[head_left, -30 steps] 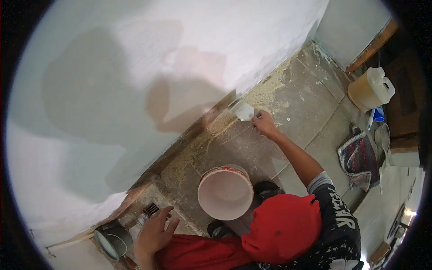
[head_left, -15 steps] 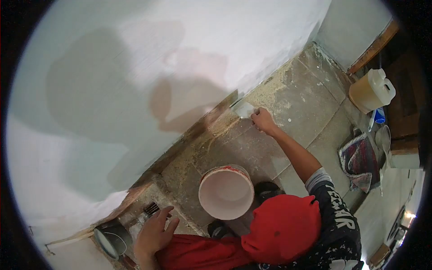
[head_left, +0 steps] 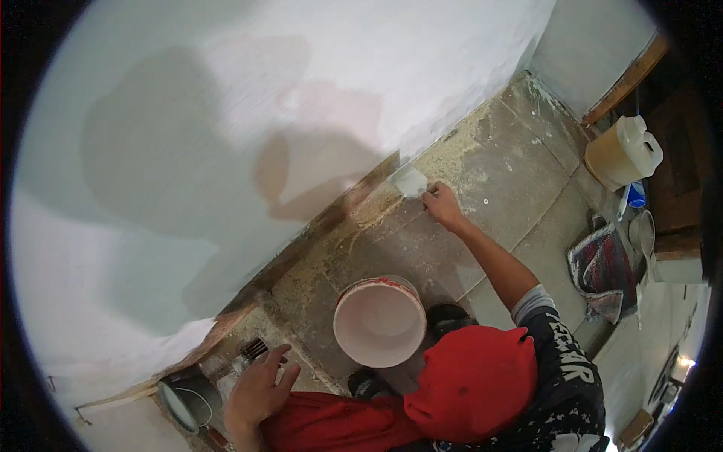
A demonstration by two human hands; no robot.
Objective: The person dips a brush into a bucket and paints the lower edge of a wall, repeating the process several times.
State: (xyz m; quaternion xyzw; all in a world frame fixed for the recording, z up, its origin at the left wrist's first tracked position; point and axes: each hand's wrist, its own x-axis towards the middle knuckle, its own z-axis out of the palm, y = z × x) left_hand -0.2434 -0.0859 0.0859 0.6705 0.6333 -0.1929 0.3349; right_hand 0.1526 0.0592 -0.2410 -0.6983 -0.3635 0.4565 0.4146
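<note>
My right hand (head_left: pixel 443 203) is closed around a putty knife (head_left: pixel 410 181) with a pale, flat blade, my arm stretched out low over the floor. The blade's far edge is right at the foot of the white wall (head_left: pixel 422 83), by the end of a bare brown strip (head_left: pixel 301 235) along the wall base. On the left, my left hand (head_left: pixel 262 388) hangs with its fingers apart and holds nothing, near a small dark grate (head_left: pixel 254 349). A whitish bucket (head_left: pixel 380 324) stands between my feet and the wall, its inside coated pale.
A yellowish jug (head_left: pixel 619 154), a blue can (head_left: pixel 636 194) and a crumpled rag (head_left: pixel 602 270) are on the right. At lower left a dark pail with a wire handle (head_left: pixel 186 404) lies by the wall. My red-clad knees (head_left: pixel 474 380) fill the lower middle. Floor tiles have dusty residue (head_left: pixel 452 154).
The putty knife has turned so its pale face shows more fully, and my right hand has shifted slightly to the right. My left hand and the bucket stay in place.
</note>
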